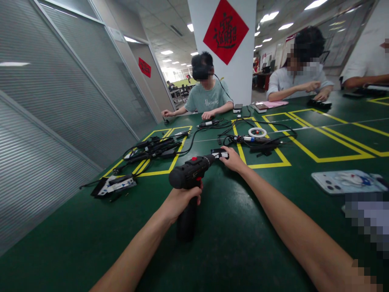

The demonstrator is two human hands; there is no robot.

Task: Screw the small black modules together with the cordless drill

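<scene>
Over the near middle of the table (231,243), the left hand (186,196) has its fingers wrapped closed around the grip of a drill (191,174), which points far and right; the right hand (232,159) pinches a small part (223,155) at the drill's tip. Beyond, to the right, lies a white ring (257,136); left, a cable heap (158,148); near right, a phone (346,181)

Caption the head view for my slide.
Left hand grips a black drill pointed at a small part in the right hand.
</scene>
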